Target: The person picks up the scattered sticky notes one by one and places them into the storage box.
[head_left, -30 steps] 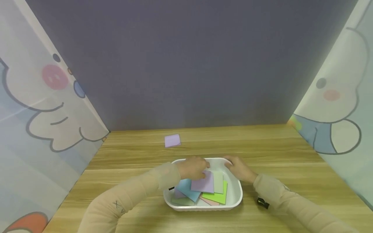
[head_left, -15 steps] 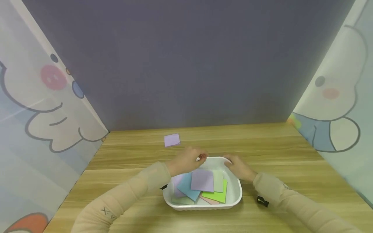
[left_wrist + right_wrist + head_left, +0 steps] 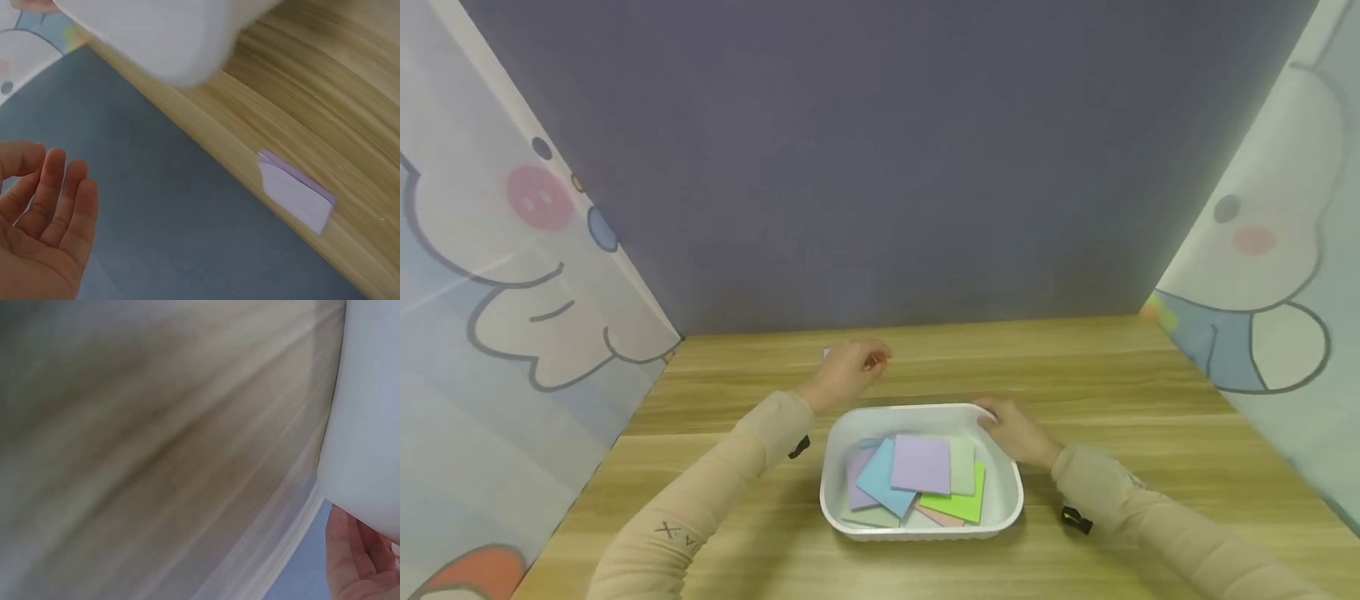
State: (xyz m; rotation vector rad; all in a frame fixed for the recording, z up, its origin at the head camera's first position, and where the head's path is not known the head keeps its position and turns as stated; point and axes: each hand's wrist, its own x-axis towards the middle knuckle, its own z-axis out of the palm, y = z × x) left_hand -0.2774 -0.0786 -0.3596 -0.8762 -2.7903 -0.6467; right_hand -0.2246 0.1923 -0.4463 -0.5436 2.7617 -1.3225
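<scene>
My left hand (image 3: 848,372) is over the table behind the basin, its fingers loosely bent and nothing between them. Partly hidden by it in the head view is a purple sticky-note pad (image 3: 294,195), seen whole in the left wrist view, lying near the table's back edge. With my right hand (image 3: 1017,435) I grip the back right corner of the white plastic basin (image 3: 925,533), thumb over the rim and fingers outside. Inside it, square note pads overlap: a purple one (image 3: 921,463) on top, with blue (image 3: 883,483), bright green (image 3: 964,505) and pale green (image 3: 962,468) ones around it.
A wooden table (image 3: 715,467) carries everything. Behind it rises a dark grey panel (image 3: 887,167). Cartoon-printed sheets (image 3: 535,333) flank both sides. A black strap (image 3: 1077,520) hangs at my right sleeve.
My left hand has come up out of the basin, moved back and left, and now covers most of the lone purple pad in the head view. The right hand stays on the basin's corner.
</scene>
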